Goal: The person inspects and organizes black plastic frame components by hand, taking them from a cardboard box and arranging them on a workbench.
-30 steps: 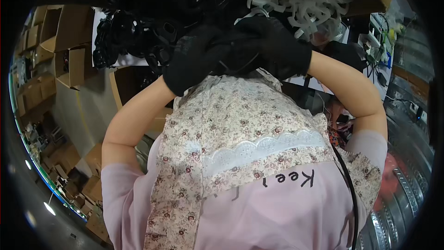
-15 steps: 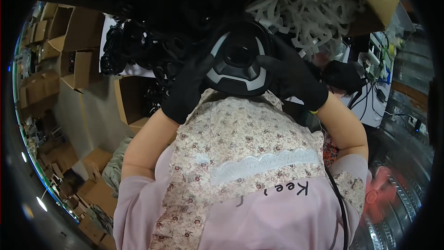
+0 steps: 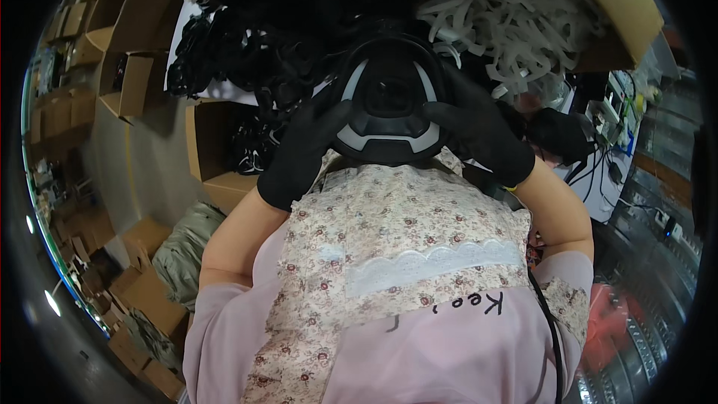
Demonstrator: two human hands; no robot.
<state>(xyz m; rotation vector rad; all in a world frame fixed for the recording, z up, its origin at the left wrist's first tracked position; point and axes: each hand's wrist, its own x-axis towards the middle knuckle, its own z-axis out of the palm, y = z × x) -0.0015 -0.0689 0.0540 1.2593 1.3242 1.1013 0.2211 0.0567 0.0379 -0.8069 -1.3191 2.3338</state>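
In front of my chest is a rounded black plastic housing (image 3: 390, 126) with light grey trim strips along its sides and lower edge. A dark, rounded recess or lens sits at its middle. My left hand (image 3: 307, 138), in a black glove, grips the left side with the thumb on the front face. On the right side my right hand (image 3: 485, 126), gloved the same way, holds it with its thumb beside the grey trim. Both hands are closed on the rim; most fingers are hidden behind it or lost against the dark background.
A cardboard box (image 3: 624, 7) of translucent white curved strips (image 3: 516, 19) stands at the far right. Black plastic parts (image 3: 217, 52) lie heaped at the far left, above an open carton (image 3: 206, 142). Cables and small devices (image 3: 606, 131) lie on the right.
The housing and both hands sit slightly lower and further right in the picture; the surroundings have shifted a little too. Both hands keep their grip on it.
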